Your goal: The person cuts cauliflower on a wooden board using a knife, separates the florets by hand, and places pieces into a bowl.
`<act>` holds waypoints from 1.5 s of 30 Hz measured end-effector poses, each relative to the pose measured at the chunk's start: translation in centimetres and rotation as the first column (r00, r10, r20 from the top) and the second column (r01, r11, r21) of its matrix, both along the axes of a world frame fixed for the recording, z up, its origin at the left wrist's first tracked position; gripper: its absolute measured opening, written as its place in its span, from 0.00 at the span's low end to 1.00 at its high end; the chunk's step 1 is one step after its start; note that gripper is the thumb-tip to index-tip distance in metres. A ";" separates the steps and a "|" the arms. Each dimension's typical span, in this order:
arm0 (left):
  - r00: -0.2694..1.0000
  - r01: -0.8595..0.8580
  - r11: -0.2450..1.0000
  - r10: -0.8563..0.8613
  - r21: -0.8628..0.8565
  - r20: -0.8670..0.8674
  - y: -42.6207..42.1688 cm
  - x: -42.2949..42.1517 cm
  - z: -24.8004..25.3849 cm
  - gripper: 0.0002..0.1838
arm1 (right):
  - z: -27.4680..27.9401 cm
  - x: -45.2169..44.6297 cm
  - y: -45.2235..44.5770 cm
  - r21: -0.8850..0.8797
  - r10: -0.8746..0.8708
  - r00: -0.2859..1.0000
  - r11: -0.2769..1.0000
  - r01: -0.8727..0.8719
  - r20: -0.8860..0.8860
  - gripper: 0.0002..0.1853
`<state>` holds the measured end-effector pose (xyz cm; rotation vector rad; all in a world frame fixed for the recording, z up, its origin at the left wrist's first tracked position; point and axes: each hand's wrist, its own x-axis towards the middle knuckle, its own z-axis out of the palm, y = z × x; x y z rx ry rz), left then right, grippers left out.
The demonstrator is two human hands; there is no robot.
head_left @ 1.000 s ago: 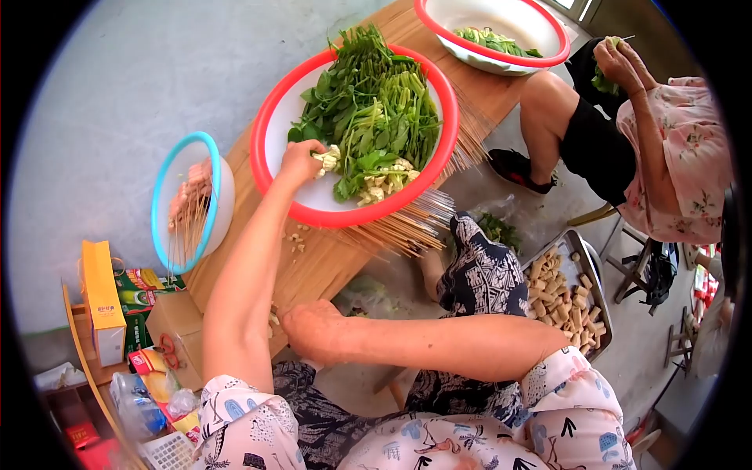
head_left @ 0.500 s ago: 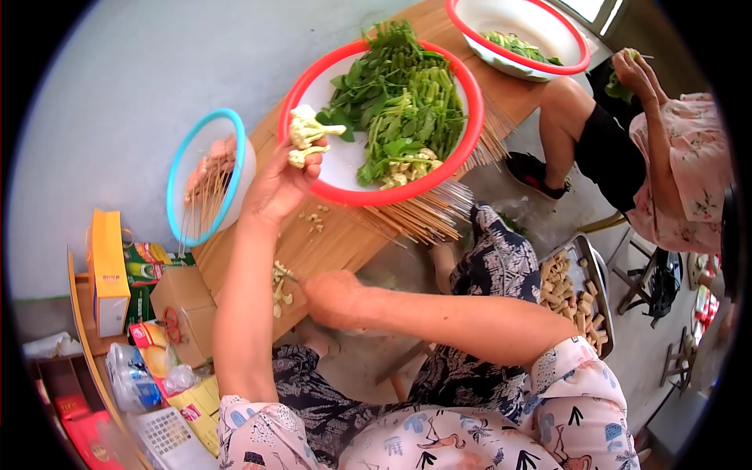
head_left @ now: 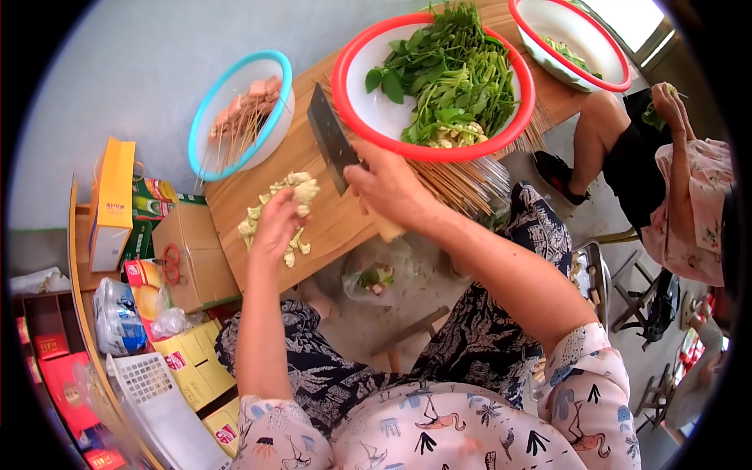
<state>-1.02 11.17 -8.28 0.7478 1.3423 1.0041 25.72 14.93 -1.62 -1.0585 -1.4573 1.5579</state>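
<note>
Over the near left part of the wooden table, my left hand [head_left: 272, 225] is closed around a pale piece of cauliflower [head_left: 304, 193]. Cut cauliflower florets [head_left: 249, 225] lie on the wood beside and beneath it. My right hand [head_left: 384, 182] grips a cleaver [head_left: 330, 138] by its wooden handle. Its broad dark blade is raised above the tabletop, pointing toward the wall and apart from the cauliflower. Past the cleaver stands a red-rimmed basin [head_left: 341, 100] holding leafy green stalks [head_left: 462, 78] and some florets [head_left: 458, 136].
At the wall, a blue-rimmed basin [head_left: 205, 100] holds skewered pink meat. Bamboo skewers [head_left: 462, 185] lie beside the red-rimmed basin. Another red-rimmed basin [head_left: 615, 48] stands farther right, near a seated person [head_left: 689, 188] handling greens. Boxes [head_left: 188, 243] crowd the left.
My left hand has come back from the red-rimmed basin to the florets; the florets it held are gone from it. My right hand has lifted the cleaver. The view has shifted.
</note>
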 end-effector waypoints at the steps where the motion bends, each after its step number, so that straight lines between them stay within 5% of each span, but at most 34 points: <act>1: 0.987 0.014 1.000 -0.016 -0.012 -0.157 0.6 1.1 -1.1 0.18 | 0.2 0.1 0.2 0.041 -0.019 1.000 0.999 0.020 -0.010 0.10; 2: 0.950 0.029 0.999 -0.035 -0.025 -0.311 1.2 1.8 -2.1 0.18 | 0.3 0.1 0.3 0.039 -0.015 1.000 0.999 0.016 -0.005 0.10; 6: 0.862 0.210 0.972 -0.132 0.106 -0.489 3.0 0.0 -9.3 0.19 | 0.1 -0.1 1.0 -0.002 -0.022 1.000 1.000 0.022 -0.016 0.11; 8: 0.690 0.341 0.914 -0.084 0.220 -0.719 2.9 -0.1 -9.4 0.21 | -0.6 -0.3 1.2 0.047 -0.018 1.000 0.999 0.018 0.019 0.12; 11: 0.640 0.112 0.979 0.060 0.170 -0.766 1.1 2.1 -1.5 0.24 | -1.0 -0.6 1.2 0.064 -0.025 0.999 0.998 0.022 0.043 0.13; 13: 0.643 0.003 0.878 0.365 0.478 -0.674 0.9 1.1 1.5 0.22 | -1.5 -1.1 1.1 0.062 -0.020 0.999 0.998 0.017 0.049 0.13; 15: 0.675 -0.084 0.812 0.472 0.578 -0.566 1.0 2.9 7.2 0.20 | -1.9 -1.2 0.8 0.082 0.012 0.995 0.996 -0.021 0.103 0.14; 18: 0.799 0.136 0.737 0.314 0.663 -0.513 3.0 7.6 12.3 0.14 | -0.6 -1.6 -0.2 0.019 0.056 0.977 0.998 -0.062 0.208 0.14; 21: 0.850 0.390 0.703 -0.027 0.595 -0.526 7.0 14.0 12.8 0.10 | -1.0 -2.8 -1.0 0.005 0.123 0.967 0.992 -0.127 0.222 0.15; 22: 0.765 0.514 0.655 -0.058 0.554 -0.642 8.3 16.4 12.7 0.09 | -1.1 -2.9 -1.2 0.023 0.147 0.962 0.987 -0.156 0.229 0.15; 24: 0.776 0.589 0.637 -0.273 0.497 -0.569 11.4 20.1 10.1 0.09 | -1.3 -3.3 -1.5 -0.011 0.173 0.952 0.984 -0.176 0.252 0.15; 26: 0.649 0.741 0.598 -0.518 0.307 -0.557 14.1 22.6 7.6 0.11 | -3.7 -4.7 -0.9 0.396 0.147 0.906 0.863 -0.314 0.398 0.15; 28: 0.549 0.804 0.588 -0.675 0.091 -0.492 15.5 23.9 5.5 0.13 | -1.9 -3.1 -0.6 0.179 0.274 0.903 0.921 -0.345 0.330 0.16; 31: 0.195 0.891 0.455 -0.364 0.010 -0.911 16.8 23.7 3.9 0.15 | -3.6 -4.3 0.3 0.368 0.188 0.805 0.815 -0.447 0.562 0.16; 33: 0.204 0.887 0.459 -0.320 0.037 -0.925 17.1 23.4 3.1 0.15 | -4.0 -4.8 -0.4 0.126 0.162 0.926 0.968 -0.216 0.341 0.15; 36: 0.196 0.905 0.422 -0.283 0.062 -0.939 17.7 23.0 2.1 0.17 | -5.4 -6.1 -1.6 0.210 0.127 0.979 0.965 -0.158 0.157 0.16; 38: -0.003 0.946 0.320 -0.144 -0.050 -0.990 17.6 22.9 1.5 0.20 | -5.6 -6.5 -2.2 0.134 0.193 0.960 0.966 -0.222 0.203 0.18; 40: -0.021 0.947 0.315 -0.148 -0.068 -0.989 17.3 23.3 1.2 0.21 | -7.4 -8.1 -3.1 0.421 0.141 0.984 0.890 -0.173 0.106 0.19; 45: -0.038 0.935 0.349 -0.050 -0.053 -0.998 17.6 23.8 0.6 0.17 | -6.9 -7.5 -4.1 0.291 0.185 0.981 0.937 -0.195 0.065 0.20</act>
